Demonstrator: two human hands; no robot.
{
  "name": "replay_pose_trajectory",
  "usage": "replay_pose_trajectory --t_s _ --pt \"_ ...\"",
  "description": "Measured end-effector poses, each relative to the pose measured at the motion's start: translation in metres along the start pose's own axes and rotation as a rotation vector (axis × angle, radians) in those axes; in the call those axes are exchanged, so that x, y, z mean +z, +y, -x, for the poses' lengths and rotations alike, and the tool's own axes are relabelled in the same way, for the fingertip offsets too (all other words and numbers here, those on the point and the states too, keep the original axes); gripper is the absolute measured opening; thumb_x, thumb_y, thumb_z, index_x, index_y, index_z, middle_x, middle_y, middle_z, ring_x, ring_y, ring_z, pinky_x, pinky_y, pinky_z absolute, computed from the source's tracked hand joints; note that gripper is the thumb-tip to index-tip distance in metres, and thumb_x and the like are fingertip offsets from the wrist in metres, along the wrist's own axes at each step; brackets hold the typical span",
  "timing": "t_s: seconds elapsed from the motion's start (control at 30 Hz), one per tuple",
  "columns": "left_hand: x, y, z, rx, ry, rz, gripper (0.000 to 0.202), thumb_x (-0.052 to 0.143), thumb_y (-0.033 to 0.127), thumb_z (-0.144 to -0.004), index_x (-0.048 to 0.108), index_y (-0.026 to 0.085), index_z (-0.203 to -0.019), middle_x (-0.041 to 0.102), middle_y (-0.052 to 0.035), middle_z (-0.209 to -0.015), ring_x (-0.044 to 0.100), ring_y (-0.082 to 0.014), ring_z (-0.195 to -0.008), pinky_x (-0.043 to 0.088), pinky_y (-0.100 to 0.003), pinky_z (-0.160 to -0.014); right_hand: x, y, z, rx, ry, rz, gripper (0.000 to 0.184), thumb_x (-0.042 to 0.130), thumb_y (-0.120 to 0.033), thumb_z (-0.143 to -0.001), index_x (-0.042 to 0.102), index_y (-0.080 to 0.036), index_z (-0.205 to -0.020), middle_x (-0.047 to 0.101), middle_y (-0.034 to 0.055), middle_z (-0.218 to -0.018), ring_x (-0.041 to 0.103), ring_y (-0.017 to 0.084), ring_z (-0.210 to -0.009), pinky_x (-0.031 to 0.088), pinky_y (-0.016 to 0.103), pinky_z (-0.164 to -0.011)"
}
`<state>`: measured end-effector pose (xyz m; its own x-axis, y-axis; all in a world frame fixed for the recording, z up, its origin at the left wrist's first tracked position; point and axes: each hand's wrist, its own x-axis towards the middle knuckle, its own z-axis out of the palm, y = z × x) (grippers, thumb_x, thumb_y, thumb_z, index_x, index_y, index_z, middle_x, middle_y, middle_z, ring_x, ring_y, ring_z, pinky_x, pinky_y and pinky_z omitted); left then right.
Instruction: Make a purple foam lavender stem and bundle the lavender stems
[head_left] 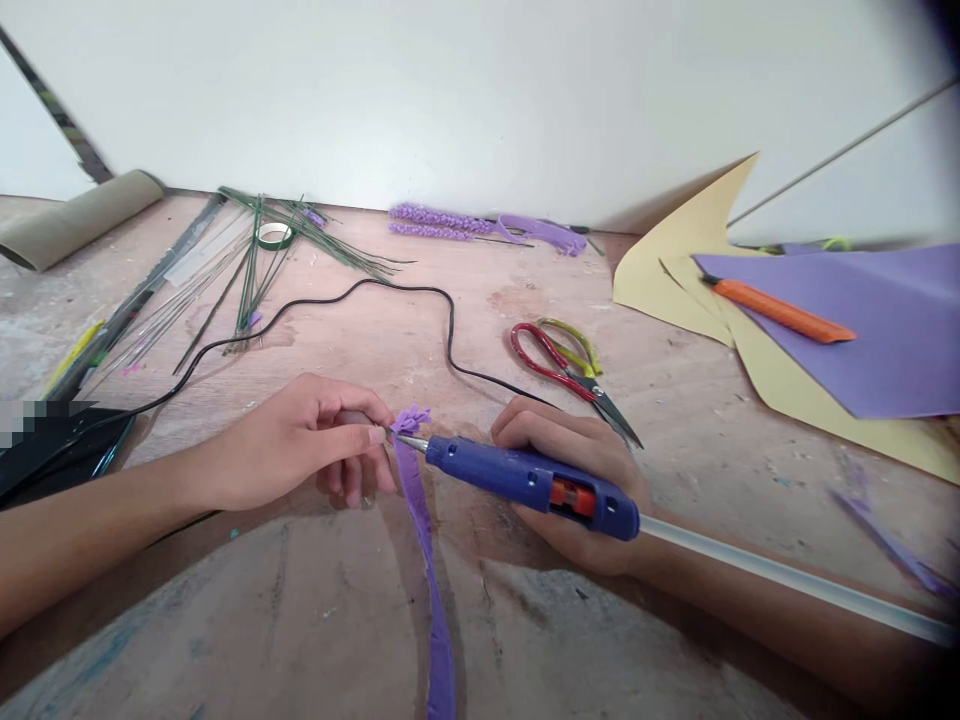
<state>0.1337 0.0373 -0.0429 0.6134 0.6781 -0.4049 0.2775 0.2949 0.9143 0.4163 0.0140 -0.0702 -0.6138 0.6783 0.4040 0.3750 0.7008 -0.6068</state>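
My left hand (300, 445) pinches a thin dark stem whose tip carries a small purple fringed curl. From that curl a purple fringed strip (431, 590) hangs down toward the bottom edge of the view. My right hand (574, 450) is wrapped round a blue hot glue gun (491, 470), its fingers partly hidden behind the body. The gun's metal nozzle meets the strip at the curl, close to my left fingertips; whether it touches I cannot tell. A long translucent glue stick (795, 580) sticks out of the gun's back end.
Red-and-yellow-handled scissors (574, 375) lie beyond my right hand. A black cord (367, 283) winds across the table. Green wire stems (247, 270) and a tape roll (275, 236) lie back left, finished-looking purple fringed spikes (439, 220) at the back. An orange cutter (784, 310) rests on purple sheet (900, 340).
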Motion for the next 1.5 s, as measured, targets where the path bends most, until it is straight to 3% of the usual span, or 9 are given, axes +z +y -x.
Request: replay_pose_trajectory --t_s 1.33,1.5 --pt "-0.001 0.001 0.000 0.034 -0.011 -0.027 0.020 0.055 0.024 -0.096 0.069 0.014 -0.087 0.077 -0.0017 -0.073 0.068 -0.0099 -0.057 0.050 -0.017 -0.052 -0.001 -0.002 0.003 0.022 0.008 -0.008 0.012 0.060 -0.022 -0.084 0.048 -0.024 -0.086 0.051 -0.0001 -0.075 0.047 0.015 -0.065 0.035 0.030 -0.058" --pt "0.000 0.003 -0.001 0.051 0.000 -0.026 0.018 0.055 0.023 -0.095 0.069 0.014 -0.089 0.076 -0.0005 -0.069 0.068 -0.0097 -0.055 0.049 -0.016 -0.051 -0.003 -0.010 0.001 0.112 -0.003 -0.010 0.009 0.057 -0.024 -0.086 0.048 -0.024 -0.083 0.052 0.0005 -0.075 0.048 0.016 -0.066 0.036 0.031 -0.060"
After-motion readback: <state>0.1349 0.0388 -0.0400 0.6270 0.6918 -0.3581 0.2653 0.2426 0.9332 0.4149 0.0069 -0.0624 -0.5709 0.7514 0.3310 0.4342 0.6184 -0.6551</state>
